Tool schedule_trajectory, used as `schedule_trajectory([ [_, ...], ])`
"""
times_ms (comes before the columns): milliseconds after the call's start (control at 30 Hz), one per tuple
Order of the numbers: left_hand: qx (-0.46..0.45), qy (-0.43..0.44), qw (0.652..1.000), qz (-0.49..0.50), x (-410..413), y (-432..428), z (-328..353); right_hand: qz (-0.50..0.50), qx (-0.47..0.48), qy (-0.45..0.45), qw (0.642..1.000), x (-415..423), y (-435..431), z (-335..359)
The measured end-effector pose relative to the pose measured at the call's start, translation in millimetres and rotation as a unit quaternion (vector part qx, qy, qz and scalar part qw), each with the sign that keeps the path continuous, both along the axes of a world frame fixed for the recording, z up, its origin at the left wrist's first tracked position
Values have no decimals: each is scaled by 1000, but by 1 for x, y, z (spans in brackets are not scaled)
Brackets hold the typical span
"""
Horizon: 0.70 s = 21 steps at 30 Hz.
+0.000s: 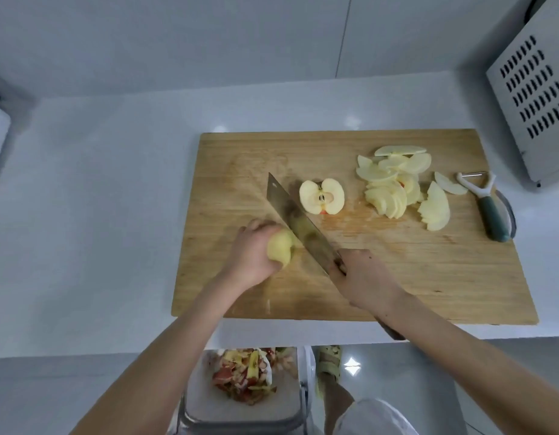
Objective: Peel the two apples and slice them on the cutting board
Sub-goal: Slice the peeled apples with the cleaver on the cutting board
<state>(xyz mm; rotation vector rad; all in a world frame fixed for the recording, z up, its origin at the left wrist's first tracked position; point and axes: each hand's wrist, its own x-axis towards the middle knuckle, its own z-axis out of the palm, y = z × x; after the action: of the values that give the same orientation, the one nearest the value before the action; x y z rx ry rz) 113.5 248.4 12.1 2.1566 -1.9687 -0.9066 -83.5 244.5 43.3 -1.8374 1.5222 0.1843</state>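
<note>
The white countertop (99, 215) carried the wooden cutting board (429, 277), positioned right of centre. Below the counter edge, a bin (240, 417) contained red and yellow apple peelings (246, 381).

On the left portion of the board, the left hand (251, 254) gripped a peeled apple half (279, 248), with the fingers curled over its top and holding it against the board. The cleaver (298, 222) ran diagonally, with the blade set against the right side of that half and the tip pointing to the far left.

Just beyond the blade, a second apple half (322, 196) lay cut face up, with core and seeds exposed and a trace of red skin at its near edge. The right hand (363, 277) was closed around the cleaver handle at the near end of the blade.

Further right, a pile of apple slices (394, 186) lay fanned across the far right area of the board. The peeler (488, 208) rested at the board's right edge. A grey vented appliance (535, 98) stood at the far right.
</note>
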Motion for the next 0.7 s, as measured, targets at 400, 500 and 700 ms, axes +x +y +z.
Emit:
schedule_trajectory([
  [400, -289, -23, 920, -265, 32, 7, -31, 16, -73, 86, 993, 23, 21, 20],
  [500, -298, -39, 904, -304, 34, 1, -32, 27, -67, 99, 992, 32, 27, 25],
  [700, -283, -79, 906, -305, 29, 5, -24, 44, -80, 146, 985, 45, 31, 27],
])
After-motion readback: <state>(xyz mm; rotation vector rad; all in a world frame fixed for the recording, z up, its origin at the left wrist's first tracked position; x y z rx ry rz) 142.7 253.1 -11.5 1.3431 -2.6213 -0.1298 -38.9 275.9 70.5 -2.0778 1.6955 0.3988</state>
